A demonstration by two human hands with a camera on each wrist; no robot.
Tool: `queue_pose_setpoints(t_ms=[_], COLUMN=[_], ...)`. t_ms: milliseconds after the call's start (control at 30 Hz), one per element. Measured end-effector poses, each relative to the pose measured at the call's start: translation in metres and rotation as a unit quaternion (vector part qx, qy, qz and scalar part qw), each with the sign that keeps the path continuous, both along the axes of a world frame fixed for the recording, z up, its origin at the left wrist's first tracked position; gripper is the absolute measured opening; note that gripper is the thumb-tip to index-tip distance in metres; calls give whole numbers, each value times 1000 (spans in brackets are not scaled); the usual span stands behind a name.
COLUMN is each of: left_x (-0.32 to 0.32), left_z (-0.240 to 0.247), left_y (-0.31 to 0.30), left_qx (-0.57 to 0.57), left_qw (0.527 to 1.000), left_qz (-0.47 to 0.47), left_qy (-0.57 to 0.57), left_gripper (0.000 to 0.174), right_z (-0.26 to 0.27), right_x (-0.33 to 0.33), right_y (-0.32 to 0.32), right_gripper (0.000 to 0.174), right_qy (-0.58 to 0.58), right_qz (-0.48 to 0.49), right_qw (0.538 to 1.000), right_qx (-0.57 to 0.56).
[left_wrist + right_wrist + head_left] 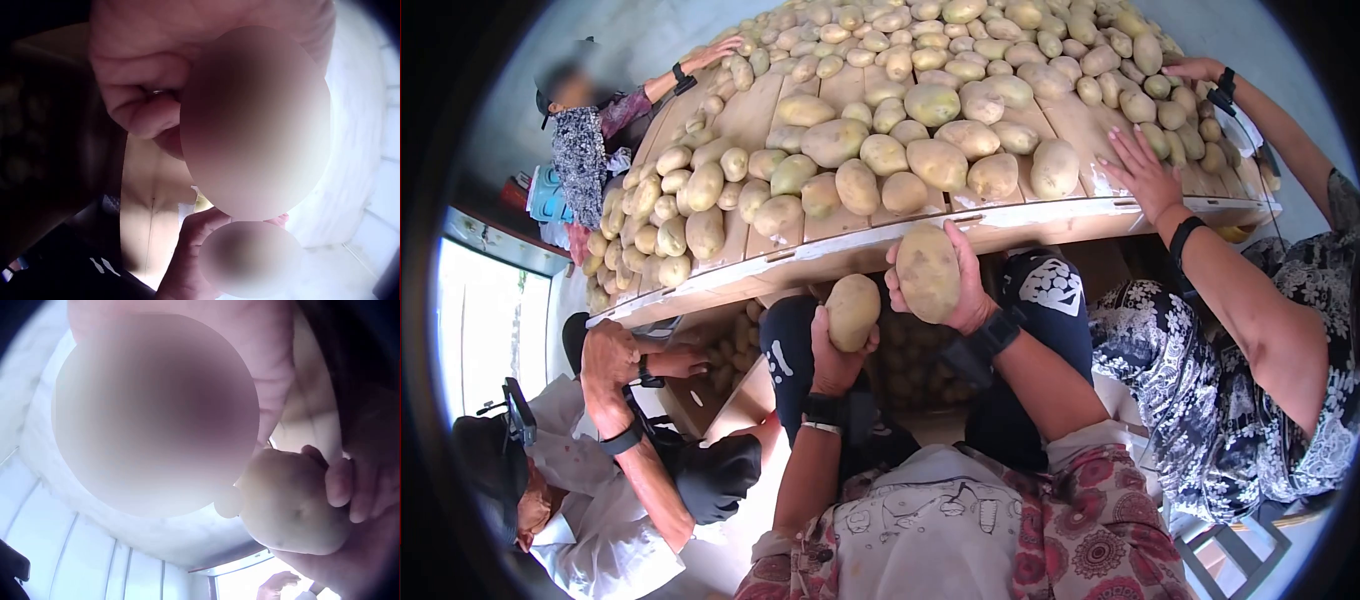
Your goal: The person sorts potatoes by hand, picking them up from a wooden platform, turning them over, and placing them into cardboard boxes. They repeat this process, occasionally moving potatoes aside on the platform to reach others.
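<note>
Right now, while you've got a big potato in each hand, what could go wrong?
The left potato could slip out of the left hand and drop, since no tabletop is under it. The right potato is close to the table's white edge, so the right hand might knock it there and bruise it. A bump to the table could also send the potato near the edge rolling off.
</note>
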State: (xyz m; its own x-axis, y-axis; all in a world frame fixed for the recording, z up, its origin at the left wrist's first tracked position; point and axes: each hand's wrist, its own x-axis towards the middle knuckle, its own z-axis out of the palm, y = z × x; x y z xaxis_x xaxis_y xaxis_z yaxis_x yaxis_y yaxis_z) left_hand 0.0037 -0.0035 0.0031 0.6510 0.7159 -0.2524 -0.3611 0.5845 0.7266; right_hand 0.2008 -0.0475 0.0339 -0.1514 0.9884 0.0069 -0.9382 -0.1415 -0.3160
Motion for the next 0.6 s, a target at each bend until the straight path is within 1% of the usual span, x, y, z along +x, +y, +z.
queue_pose_setpoints(t_ms=[33, 100, 167, 200, 300, 367, 400, 433, 467, 500, 567, 600], left_x=[2, 3, 1, 0, 3, -2, -3, -5, -5, -3, 1, 0], left_z=[5, 9, 4, 3, 4, 6, 6, 5, 5, 6, 10, 8], left_y=[-2, -5, -5, -6, -7, -5, -3, 0, 2, 2, -4, -5], left_qx=[-21, -8, -10, -9, -11, -29, -30, 5, 40, 41, 75, 75], left_qw=[999, 1000, 1000, 1000, 1000, 999, 998, 996, 991, 991, 996, 996], left_qz=[26, 21, 4, 4, 25, -41, -43, -84, -123, -122, -53, -50], left_qy=[11, 16, 6, 3, 5, -18, -19, -28, -38, -40, 13, 13], left_gripper=[62, 62, 62, 62, 61, 60, 60, 60, 60, 60, 60, 60], right_z=[-3, -7, -11, -14, -13, -15, -16, -18, -18, -18, -18, -16], right_x=[-1, -5, -6, -8, -7, 0, 0, 0, 2, 5, 7, 6], right_y=[0, 3, 4, 5, 9, 9, 8, 7, 7, 7, 9, 9], right_gripper=[75, 74, 74, 74, 74, 74, 74, 74, 73, 71, 69, 67], right_qy=[-14, -30, 19, 16, 3, -7, -6, -5, -37, -70, -68, -64], right_qz=[6, 17, 57, 58, 44, 48, 53, 52, 40, 30, 31, 29], right_qw=[1000, 999, 998, 998, 998, 998, 998, 998, 998, 997, 997, 998], right_qx=[-1, -2, -6, -5, -52, -46, -39, -39, -29, -19, -12, -4])
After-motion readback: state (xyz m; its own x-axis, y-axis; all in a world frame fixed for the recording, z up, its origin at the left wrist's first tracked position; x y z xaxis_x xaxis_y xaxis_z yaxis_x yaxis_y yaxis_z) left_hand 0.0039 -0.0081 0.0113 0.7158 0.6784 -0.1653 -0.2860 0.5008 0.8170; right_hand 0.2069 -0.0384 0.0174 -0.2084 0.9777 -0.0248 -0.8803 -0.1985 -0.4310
